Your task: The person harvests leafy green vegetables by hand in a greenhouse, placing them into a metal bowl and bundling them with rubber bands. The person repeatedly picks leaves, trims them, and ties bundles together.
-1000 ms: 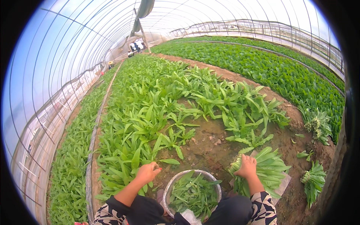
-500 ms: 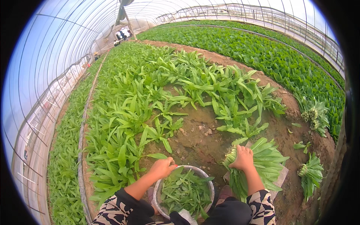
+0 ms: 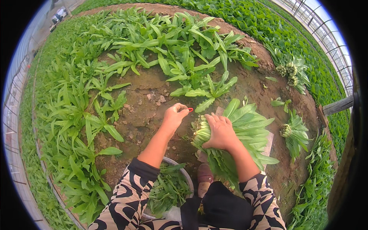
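Note:
My left hand (image 3: 175, 115) is closed in a pinch on a small red band (image 3: 190, 109), held a little above the soil, left of the cut stem ends. My right hand (image 3: 220, 132) wraps over the stems of a large bunch of leafy greens (image 3: 251, 126), thumb toward me and fingers on the far side. Pale cut ends point left, and long leaves fan out to the right. Beneath the bunch a flat, pale board (image 3: 269, 148) partly shows. Below my left forearm stands a round metal basin (image 3: 190, 184) with loose green leaves in it.
Bundled greens (image 3: 295, 134) lie on the soil at the right, with more bunches (image 3: 293, 73) farther back. Growing leafy plants (image 3: 76, 99) cover the left and far side. A wooden post (image 3: 337, 105) stands at the right edge. My shoe (image 3: 205, 173) is beside the basin.
My left hand has gone from above the basin's rim to beside the bunch's stem ends, and the red band now shows. My right hand stays on the bunch. The view has tilted down.

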